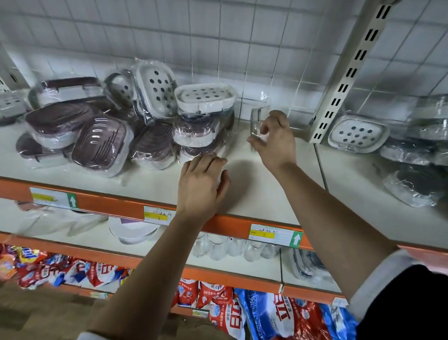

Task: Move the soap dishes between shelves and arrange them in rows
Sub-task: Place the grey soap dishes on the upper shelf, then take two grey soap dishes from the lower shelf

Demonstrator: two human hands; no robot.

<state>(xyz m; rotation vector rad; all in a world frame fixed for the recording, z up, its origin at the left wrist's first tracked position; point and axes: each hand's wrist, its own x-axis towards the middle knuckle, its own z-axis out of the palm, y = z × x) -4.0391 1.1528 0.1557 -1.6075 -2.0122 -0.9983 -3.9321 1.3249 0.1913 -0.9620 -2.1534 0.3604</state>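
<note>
Gripping clear soap dish (256, 121) in right hand (275, 143), left hand (202, 181) relaxed on bare shelf (257, 197)

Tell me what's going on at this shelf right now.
A person is sorting soap dishes on a shop shelf. Their right hand holds a clear wrapped dish upright near the back of the shelf. Their left hand rests open on the shelf, at the foot of a jumbled pile of wrapped soap dishes. No neat rows yet. More wrapped dishes sit in the bay to the right.
</note>
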